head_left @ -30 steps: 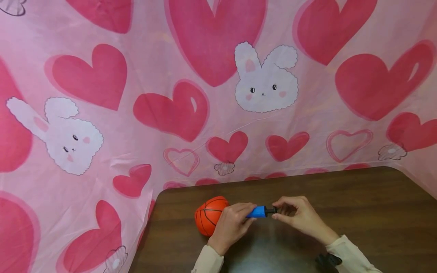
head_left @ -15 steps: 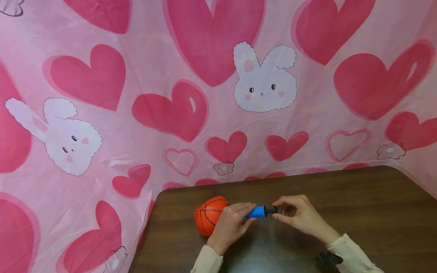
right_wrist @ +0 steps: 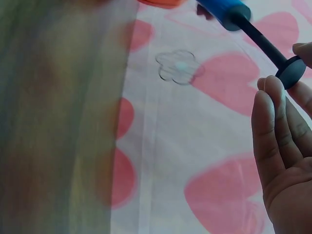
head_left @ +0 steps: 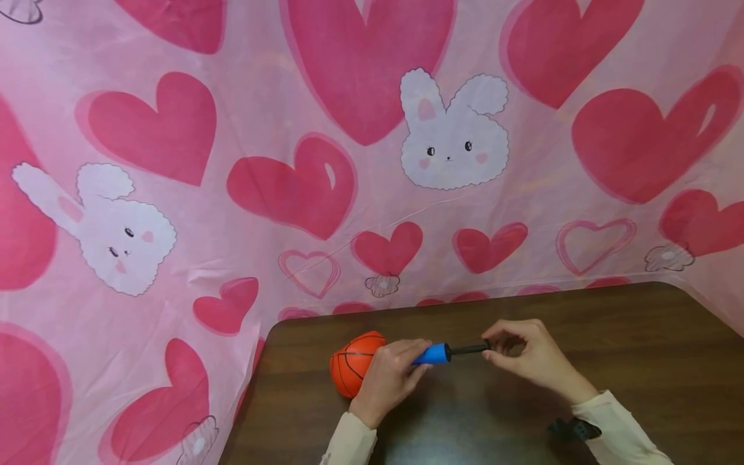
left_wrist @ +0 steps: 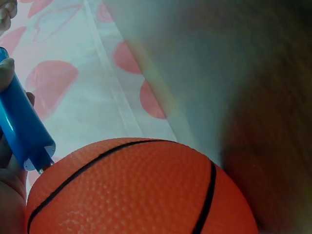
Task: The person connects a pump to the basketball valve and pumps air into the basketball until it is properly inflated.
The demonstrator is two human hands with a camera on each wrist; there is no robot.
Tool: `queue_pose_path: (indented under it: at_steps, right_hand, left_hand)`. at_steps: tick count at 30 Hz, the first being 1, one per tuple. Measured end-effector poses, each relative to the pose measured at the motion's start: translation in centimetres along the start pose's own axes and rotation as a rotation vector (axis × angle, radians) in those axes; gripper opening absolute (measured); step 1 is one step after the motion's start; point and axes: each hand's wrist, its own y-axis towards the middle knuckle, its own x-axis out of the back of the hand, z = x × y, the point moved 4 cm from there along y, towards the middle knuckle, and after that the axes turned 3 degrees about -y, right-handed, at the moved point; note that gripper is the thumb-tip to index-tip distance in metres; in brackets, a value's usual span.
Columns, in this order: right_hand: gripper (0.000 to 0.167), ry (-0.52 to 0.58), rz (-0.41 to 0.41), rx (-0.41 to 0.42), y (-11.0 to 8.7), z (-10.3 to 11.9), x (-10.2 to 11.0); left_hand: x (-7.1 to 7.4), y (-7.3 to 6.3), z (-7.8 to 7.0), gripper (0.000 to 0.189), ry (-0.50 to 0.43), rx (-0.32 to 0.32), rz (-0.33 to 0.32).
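Note:
A small orange toy basketball (head_left: 351, 367) with black lines, dented on top, lies at the left of the table. My left hand (head_left: 386, 376) grips the blue barrel of a hand pump (head_left: 431, 354) just right of it. In the left wrist view, the barrel's metal tip meets the surface of the ball (left_wrist: 141, 190). A black plunger rod (head_left: 466, 349) extends from the barrel's right end. My right hand (head_left: 536, 357) pinches the round black handle (right_wrist: 291, 72) at the rod's end between thumb and fingers. Part of the barrel is hidden behind my left fingers.
The dark wood table (head_left: 628, 349) has rounded back corners. Behind and to the left hangs a pink cloth (head_left: 256, 213) printed with hearts and bunny faces. A black strap-like thing (head_left: 572, 429) sits at my right sleeve.
My right hand has moved right and slightly up, drawing the plunger rod out of the pump, so more of it shows. My left hand and the ball have stayed almost in place.

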Motion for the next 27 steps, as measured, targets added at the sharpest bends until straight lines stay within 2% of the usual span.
queue_pose_path:
  at_steps: [7,15,27]
  right_hand:
    - [0.042,-0.012,-0.065,-0.004,0.3,-0.2,2.4]
    - [0.041,-0.022,-0.076,-0.025,0.3,-0.1,3.2]
    - [0.038,-0.027,-0.071,-0.059,0.2,-0.2,3.1]
  left_hand:
    - [1.0,0.0,0.7,0.045,-0.010,0.075,-0.013]
    - [0.9,0.0,0.6,0.043,-0.042,0.079,-0.007]
    - [0.7,-0.1,0.5,0.043,-0.041,0.076,-0.012]
